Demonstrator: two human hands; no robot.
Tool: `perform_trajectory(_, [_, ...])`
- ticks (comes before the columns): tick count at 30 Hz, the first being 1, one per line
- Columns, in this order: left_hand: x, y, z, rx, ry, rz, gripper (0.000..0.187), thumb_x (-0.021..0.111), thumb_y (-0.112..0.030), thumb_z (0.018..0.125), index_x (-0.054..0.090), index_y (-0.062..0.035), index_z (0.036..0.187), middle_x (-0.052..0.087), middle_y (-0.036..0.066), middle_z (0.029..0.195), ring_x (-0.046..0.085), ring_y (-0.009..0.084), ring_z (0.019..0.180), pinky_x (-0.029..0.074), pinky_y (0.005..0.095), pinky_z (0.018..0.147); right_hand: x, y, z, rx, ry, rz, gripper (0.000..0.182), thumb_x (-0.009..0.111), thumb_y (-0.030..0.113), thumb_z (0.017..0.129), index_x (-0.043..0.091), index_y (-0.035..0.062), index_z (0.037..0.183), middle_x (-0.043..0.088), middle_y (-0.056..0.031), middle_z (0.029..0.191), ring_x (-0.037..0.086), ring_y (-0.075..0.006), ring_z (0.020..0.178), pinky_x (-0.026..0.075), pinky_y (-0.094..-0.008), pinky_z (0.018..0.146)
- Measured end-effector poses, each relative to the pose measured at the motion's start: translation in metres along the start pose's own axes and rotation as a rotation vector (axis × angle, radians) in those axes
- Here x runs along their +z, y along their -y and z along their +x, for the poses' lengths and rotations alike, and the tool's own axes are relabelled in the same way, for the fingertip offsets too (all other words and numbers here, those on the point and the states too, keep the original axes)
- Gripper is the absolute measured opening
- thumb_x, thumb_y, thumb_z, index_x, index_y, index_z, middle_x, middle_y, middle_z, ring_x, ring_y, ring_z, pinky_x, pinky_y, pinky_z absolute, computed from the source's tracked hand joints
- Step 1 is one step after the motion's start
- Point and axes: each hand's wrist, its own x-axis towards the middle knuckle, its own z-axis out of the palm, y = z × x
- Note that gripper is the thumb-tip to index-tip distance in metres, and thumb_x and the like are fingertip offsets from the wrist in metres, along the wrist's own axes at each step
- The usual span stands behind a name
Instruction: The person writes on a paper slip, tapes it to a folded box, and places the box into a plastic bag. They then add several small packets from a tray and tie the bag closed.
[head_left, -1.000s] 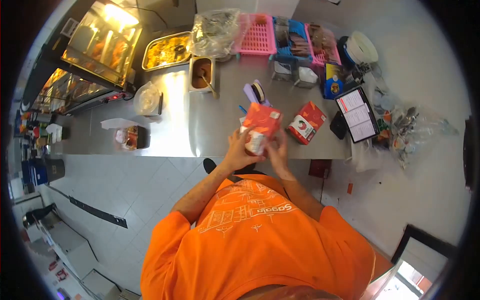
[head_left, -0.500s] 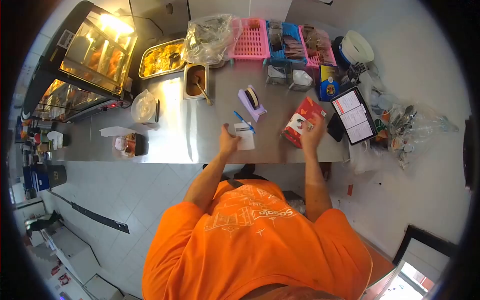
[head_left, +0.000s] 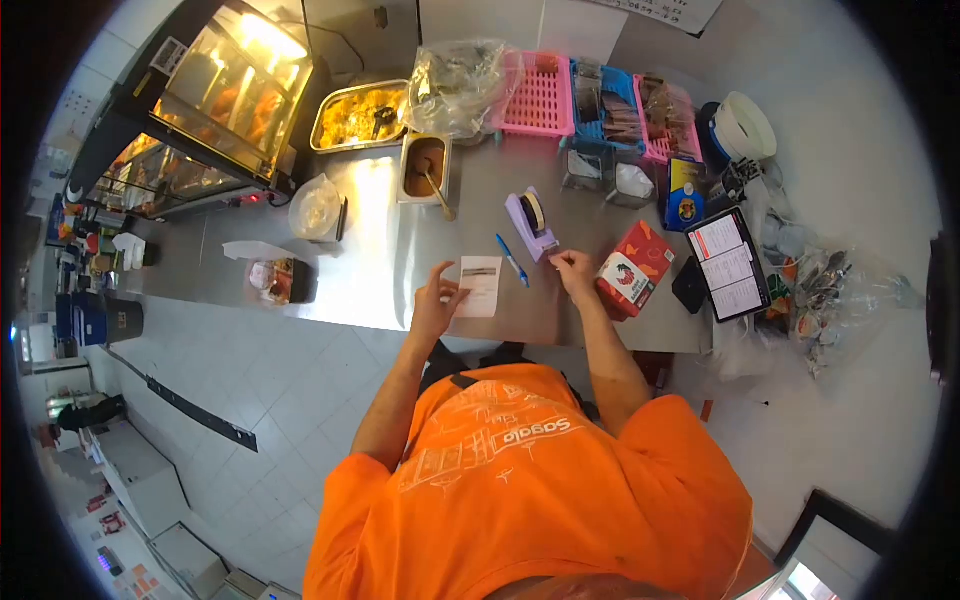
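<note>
My left hand (head_left: pixel 437 298) rests on the steel counter (head_left: pixel 370 250) with its fingers spread, the fingertips touching the left edge of a white paper slip (head_left: pixel 481 285). A blue pen (head_left: pixel 512 260) lies just right of the slip. My right hand (head_left: pixel 575 270) hovers with its fingers pinched together between a purple tape dispenser (head_left: pixel 530 215) and a red printed box (head_left: pixel 632 270). Whether anything is pinched in it is too small to tell. The red box stands on the counter beside my right wrist.
A tablet (head_left: pixel 730 265) leans right of the red box. Behind are pink and blue baskets (head_left: pixel 545 95), small tubs, a sauce container with a spoon (head_left: pixel 425 165), a food tray (head_left: pixel 360 115) and a lit display case (head_left: pixel 230 90). Bagged items (head_left: pixel 830 285) lie at far right.
The red box I held in both hands a second ago now stands on the counter. My right hand has come off the boxes toward the tape dispenser. My left hand stays at the slip.
</note>
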Motion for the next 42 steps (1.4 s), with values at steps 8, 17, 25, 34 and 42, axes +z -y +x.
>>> perform_trajectory(8, [0.078,-0.066,0.059,0.124,0.168,-0.207,0.056,0.075,-0.008,0.083,0.046,-0.0068,0.13,0.069,0.01,0.079,0.067,0.0145,0.072,0.054,0.0317,0.063,-0.005,0.033,-0.082,0.273,0.135,0.247,0.013,0.067,0.009,0.085,0.065,-0.0018,0.091,0.065,-0.0075,0.068,0.066,-0.0177,0.058,0.049,-0.0297,0.045])
perform_trajectory(17, [0.276,-0.101,0.108,0.206,0.423,0.162,0.063,0.077,-0.006,0.073,0.046,-0.0067,0.127,0.068,0.022,0.091,0.068,0.0393,0.087,0.055,0.047,0.074,-0.184,0.094,-0.106,0.415,-0.37,0.314,0.016,0.066,0.021,0.087,0.062,0.0065,0.082,0.059,-0.0022,0.068,0.052,-0.0105,0.044,0.033,-0.0224,0.035])
perform_trajectory(25, [0.259,-0.112,0.105,0.074,0.535,0.085,0.059,0.078,-0.009,0.072,0.048,-0.0104,0.123,0.065,0.022,0.105,0.063,0.043,0.099,0.052,0.0498,0.084,-0.17,0.045,0.016,0.497,-0.479,0.335,0.038,0.074,0.035,0.083,0.061,0.0029,0.068,0.057,-0.0036,0.056,0.046,-0.0104,0.037,0.03,-0.0259,0.033])
perform_trajectory(34, [0.255,-0.122,0.099,0.244,0.557,0.479,0.041,0.066,-0.021,0.084,0.054,-0.0142,0.123,0.062,0.017,0.114,0.066,0.0386,0.098,0.055,0.0481,0.081,-0.206,0.042,-0.006,0.493,-0.137,-0.507,0.042,0.075,0.042,0.078,0.067,0.0014,0.072,0.063,-0.011,0.06,0.06,-0.0201,0.048,0.045,-0.0365,0.047])
perform_trajectory(42, [0.119,-0.099,0.062,0.542,0.438,0.395,0.04,0.065,-0.031,0.085,0.061,-0.0118,0.12,0.061,0.012,0.115,0.065,0.0328,0.095,0.055,0.0447,0.079,-0.14,0.061,-0.078,-0.184,-0.53,-0.302,0.023,0.072,0.022,0.088,0.062,0.0015,0.083,0.065,-0.0049,0.074,0.059,-0.0104,0.067,0.047,-0.0266,0.06])
